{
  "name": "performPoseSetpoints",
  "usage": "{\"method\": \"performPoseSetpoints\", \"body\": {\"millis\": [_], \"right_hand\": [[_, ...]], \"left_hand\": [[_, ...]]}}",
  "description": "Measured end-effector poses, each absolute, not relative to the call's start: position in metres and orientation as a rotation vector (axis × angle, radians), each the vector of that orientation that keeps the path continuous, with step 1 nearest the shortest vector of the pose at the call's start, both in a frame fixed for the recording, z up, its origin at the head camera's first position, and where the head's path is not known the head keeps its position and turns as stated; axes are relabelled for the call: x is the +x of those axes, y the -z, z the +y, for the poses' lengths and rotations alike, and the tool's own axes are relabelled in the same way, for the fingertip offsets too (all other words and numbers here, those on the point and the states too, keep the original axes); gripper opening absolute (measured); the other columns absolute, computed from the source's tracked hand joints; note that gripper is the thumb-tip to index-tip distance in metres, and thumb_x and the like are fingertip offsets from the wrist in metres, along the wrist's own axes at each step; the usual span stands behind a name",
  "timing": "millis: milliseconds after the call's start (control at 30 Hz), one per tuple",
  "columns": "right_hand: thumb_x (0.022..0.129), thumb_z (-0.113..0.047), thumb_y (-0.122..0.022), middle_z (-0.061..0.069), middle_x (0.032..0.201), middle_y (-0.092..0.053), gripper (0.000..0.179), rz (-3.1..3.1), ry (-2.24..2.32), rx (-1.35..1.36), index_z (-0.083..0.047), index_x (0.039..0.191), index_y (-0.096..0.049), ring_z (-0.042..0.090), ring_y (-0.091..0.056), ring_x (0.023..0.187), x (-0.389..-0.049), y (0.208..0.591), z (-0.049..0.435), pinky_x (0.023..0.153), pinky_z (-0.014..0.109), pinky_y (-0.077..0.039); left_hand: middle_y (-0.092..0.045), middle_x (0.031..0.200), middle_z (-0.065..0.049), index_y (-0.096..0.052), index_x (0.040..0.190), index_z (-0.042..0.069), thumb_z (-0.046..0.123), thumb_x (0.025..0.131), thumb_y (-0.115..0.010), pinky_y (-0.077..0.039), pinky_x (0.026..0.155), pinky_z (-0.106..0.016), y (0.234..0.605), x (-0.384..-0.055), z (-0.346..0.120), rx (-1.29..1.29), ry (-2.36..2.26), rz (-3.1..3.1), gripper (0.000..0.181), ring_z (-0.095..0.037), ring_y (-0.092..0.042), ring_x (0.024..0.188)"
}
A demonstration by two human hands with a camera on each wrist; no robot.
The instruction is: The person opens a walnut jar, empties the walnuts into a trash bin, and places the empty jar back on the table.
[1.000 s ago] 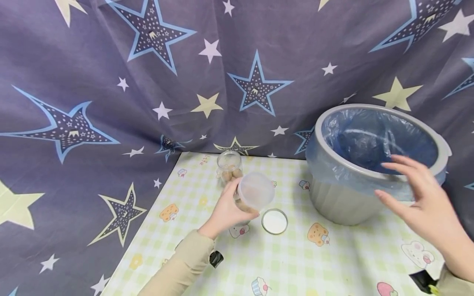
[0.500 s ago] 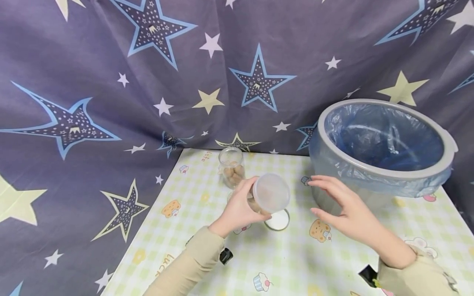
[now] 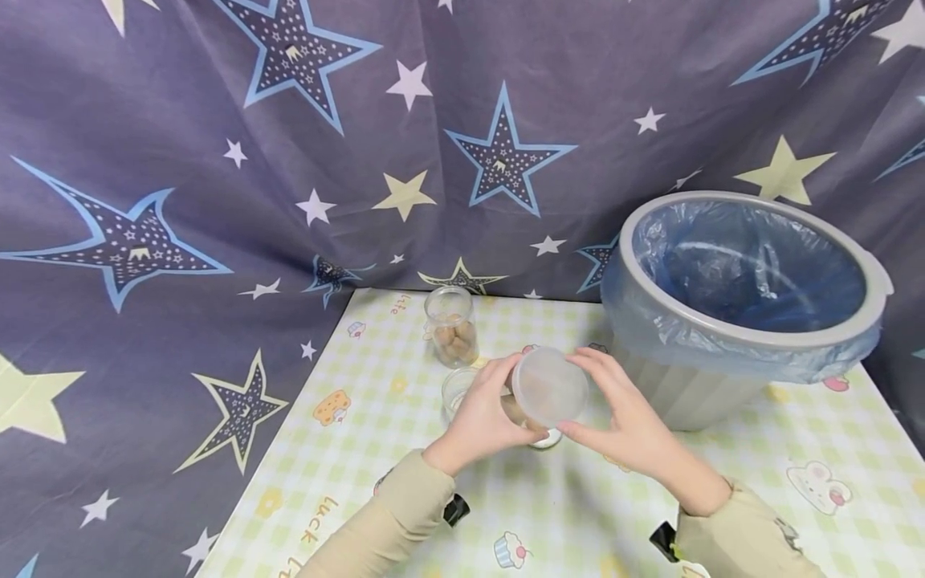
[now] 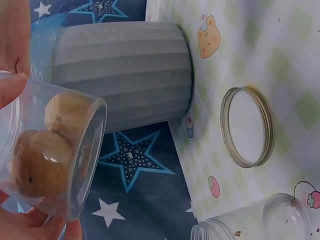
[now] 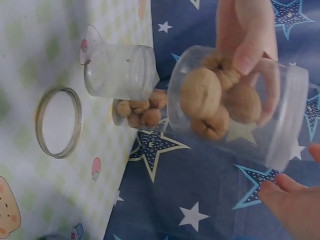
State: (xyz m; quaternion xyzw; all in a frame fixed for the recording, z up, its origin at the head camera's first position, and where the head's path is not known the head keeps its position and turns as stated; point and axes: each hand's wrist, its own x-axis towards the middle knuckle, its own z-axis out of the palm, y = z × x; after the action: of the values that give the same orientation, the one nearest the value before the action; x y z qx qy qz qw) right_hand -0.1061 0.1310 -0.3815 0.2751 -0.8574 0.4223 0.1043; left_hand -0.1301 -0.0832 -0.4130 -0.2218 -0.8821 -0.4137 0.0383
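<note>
My left hand point(image 3: 480, 421) grips a clear plastic jar point(image 5: 240, 135) by its side, tilted above the table. Several walnuts point(image 5: 200, 93) lie inside it. Its translucent lid point(image 3: 551, 387) faces up toward the head camera. My right hand point(image 3: 636, 421) has its thumb and fingers at opposite edges of that lid; how firmly they press cannot be told. Below, a white lid with a metallic rim point(image 4: 246, 127) lies on the table. An uncovered jar point(image 5: 120, 72) without walnuts stands beside the left hand, and an uncovered jar of walnuts point(image 3: 452, 329) is behind it.
A grey bin point(image 3: 694, 389) lined with a blue bag point(image 3: 744, 265) stands at the right, its mouth uncovered. The table has a green-checked, cartoon-printed cloth point(image 3: 390, 490). A purple star-patterned curtain point(image 3: 325, 185) hangs along the back and left.
My right hand has come in from beside the bin, moving left to the lid of the held jar. The left hand has carried that jar to the right, over the white lid.
</note>
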Motion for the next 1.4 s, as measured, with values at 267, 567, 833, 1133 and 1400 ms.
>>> {"method": "performPoseSetpoints", "body": {"millis": [267,567,833,1133,1400], "right_hand": [[0.073,-0.019,-0.079,0.024,0.140,-0.036,0.071,-2.539,-1.180,0.790,-0.010,0.135,-0.046,0.046,-0.044,0.122,-0.107,0.386,0.121,0.087,0.060,-0.047],[0.071,-0.029,-0.081,0.020,0.130,-0.049,0.073,-2.573,-0.972,0.786,-0.009,0.134,-0.049,0.039,-0.058,0.107,-0.106,0.388,0.116,0.078,0.050,-0.055],[0.065,-0.032,-0.084,0.014,0.120,-0.057,0.073,-2.617,-0.935,0.771,-0.010,0.129,-0.054,0.033,-0.062,0.098,-0.105,0.386,0.116,0.074,0.047,-0.056],[0.056,-0.022,-0.087,0.007,0.111,-0.058,0.071,-2.592,-1.076,0.707,-0.011,0.121,-0.059,0.025,-0.062,0.092,-0.103,0.387,0.112,0.068,0.035,-0.055],[0.061,-0.017,-0.086,0.008,0.113,-0.056,0.067,-2.527,-1.166,0.742,-0.011,0.122,-0.060,0.028,-0.061,0.096,-0.100,0.389,0.114,0.062,0.031,-0.057]], "left_hand": [[-0.055,0.131,-0.005,-0.045,0.138,0.014,0.034,0.058,-0.087,-0.043,0.102,-0.042,0.415,-0.126,-0.079,-0.719,1.051,-2.703,0.092,-0.021,-0.050,0.121],[-0.054,0.121,-0.009,-0.049,0.134,0.015,0.042,0.057,-0.086,-0.046,0.095,-0.042,0.419,-0.124,-0.077,-0.773,0.784,-2.626,0.089,-0.024,-0.051,0.113],[-0.048,0.121,-0.011,-0.046,0.134,0.012,0.043,0.060,-0.085,-0.047,0.093,-0.040,0.421,-0.124,-0.083,-0.853,0.680,-2.639,0.089,-0.023,-0.051,0.108],[-0.051,0.128,-0.010,-0.045,0.132,0.006,0.046,0.059,-0.085,-0.042,0.104,-0.037,0.428,-0.126,-0.085,-0.977,0.497,-2.538,0.093,-0.024,-0.051,0.119],[-0.059,0.120,-0.009,-0.050,0.126,0.003,0.042,0.050,-0.088,-0.044,0.102,-0.034,0.426,-0.134,-0.087,-1.054,0.444,-2.358,0.094,-0.023,-0.057,0.113]]}}
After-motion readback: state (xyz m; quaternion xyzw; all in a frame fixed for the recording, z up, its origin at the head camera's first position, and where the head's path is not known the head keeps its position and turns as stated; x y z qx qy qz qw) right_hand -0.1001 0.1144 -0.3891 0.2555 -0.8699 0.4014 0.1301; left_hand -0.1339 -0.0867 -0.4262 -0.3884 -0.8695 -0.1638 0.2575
